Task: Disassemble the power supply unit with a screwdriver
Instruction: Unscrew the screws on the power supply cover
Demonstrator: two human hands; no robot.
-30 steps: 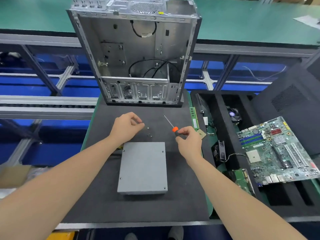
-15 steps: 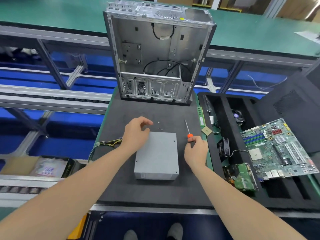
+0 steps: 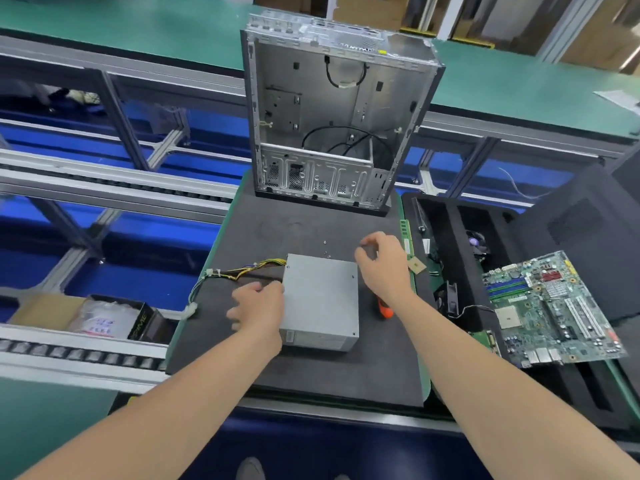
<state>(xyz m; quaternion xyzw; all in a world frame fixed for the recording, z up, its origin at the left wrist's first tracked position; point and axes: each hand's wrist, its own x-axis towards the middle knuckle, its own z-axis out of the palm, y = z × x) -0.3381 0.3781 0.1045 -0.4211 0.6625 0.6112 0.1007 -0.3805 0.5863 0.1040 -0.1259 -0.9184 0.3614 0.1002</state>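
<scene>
Left hand [image 3: 258, 308]: fingers [image 3: 273, 289] bent, tips against the left wall of the power supply unit [image 3: 320, 296], near the far corner where the cable bundle [image 3: 242, 271] comes out. Back of the hand faces the camera; real grip or only contact, cannot tell.

Right hand [image 3: 384, 268]: fingers [image 3: 375, 237] curled, thumb and forefinger close together over the unit's far right corner. Whether something small sits between them, cannot tell.

Screwdriver [image 3: 384, 308]: only the orange handle shows, on the black foam mat [image 3: 311, 368], just right of the unit, partly under the right wrist. The fingers are not on it.

Power supply unit: grey metal box, flat on the mat, centre of frame, between the two hands. Its yellow and black wires trail left toward the mat's left edge. Two loose screws [image 3: 325, 242] lie on the mat just beyond the far edge.

Upper centre: open computer case [image 3: 343, 116], upright at the far end of the mat, a few black cables inside.

Right of the mat: a RAM stick [image 3: 406, 237], a small square chip [image 3: 417, 266], then a black foam tray [image 3: 446, 237] holding a fan [image 3: 450, 299]. A motherboard [image 3: 550, 306] lies on the tray at right of frame.

Lower left: a cardboard box [image 3: 86, 317] on the roller conveyor.
</scene>
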